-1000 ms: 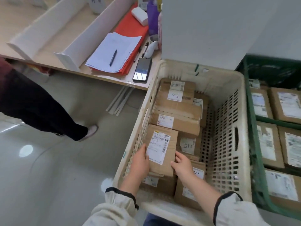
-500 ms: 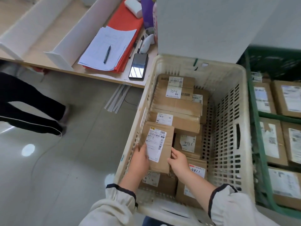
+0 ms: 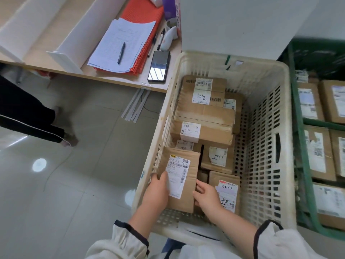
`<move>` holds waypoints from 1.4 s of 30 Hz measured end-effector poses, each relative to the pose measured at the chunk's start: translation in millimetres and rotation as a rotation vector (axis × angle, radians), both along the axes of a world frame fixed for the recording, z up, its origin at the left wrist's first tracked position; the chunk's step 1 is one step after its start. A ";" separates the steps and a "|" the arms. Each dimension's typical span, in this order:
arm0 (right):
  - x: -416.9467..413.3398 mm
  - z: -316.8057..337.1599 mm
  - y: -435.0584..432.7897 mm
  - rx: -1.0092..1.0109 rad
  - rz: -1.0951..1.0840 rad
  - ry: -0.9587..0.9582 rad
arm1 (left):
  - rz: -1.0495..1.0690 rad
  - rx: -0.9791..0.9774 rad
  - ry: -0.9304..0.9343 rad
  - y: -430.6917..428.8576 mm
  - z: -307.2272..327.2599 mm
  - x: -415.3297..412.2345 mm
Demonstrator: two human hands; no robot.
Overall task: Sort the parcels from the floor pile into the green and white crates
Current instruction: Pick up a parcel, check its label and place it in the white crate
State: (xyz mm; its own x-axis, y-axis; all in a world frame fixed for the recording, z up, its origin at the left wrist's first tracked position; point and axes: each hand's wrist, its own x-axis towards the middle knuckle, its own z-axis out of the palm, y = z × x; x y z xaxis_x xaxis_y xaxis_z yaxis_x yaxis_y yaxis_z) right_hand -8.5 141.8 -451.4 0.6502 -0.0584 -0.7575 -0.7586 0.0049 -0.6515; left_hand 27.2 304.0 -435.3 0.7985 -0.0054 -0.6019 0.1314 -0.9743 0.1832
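Tiles (image 3: 74,184) gleam grey below wooden desk (image 3: 115,80) beside white crate (image 3: 261,131).

Single head view, steeply downward, close over white crate (image 3: 231,60), wide-angle

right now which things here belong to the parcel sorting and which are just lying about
Job: labelled parcel held by left hand and right hand; white crate; green crate; other parcels inside them.
Lying about: phone, pen, papers, red mats, all on the desk.
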 end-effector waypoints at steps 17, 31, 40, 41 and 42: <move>-3.2 -20.9 8.7 -0.124 0.017 0.158 | -0.014 0.064 0.129 9.4 -12.0 -17.6; 5.5 -12.6 1.5 -0.232 0.254 0.133 | -0.134 0.147 0.143 1.4 2.0 -6.3; 17.2 68.6 -26.5 -0.741 0.775 -0.310 | -0.384 -0.098 -0.188 -19.0 72.1 15.7; 19.2 82.0 -31.2 -0.832 0.813 -0.352 | -0.418 -0.075 -0.229 -20.7 82.3 18.9; 21.6 95.1 -36.3 -0.911 0.847 -0.380 | -0.441 -0.051 -0.267 -22.2 92.2 22.1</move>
State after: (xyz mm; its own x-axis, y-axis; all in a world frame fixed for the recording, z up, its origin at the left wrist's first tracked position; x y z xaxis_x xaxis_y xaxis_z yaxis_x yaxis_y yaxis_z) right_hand 13.0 105.5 -356.3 0.9019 0.0808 -0.4244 -0.0763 -0.9372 -0.3404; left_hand 49.3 281.8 -343.1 0.8395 -0.4000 -0.3677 -0.3474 -0.9155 0.2027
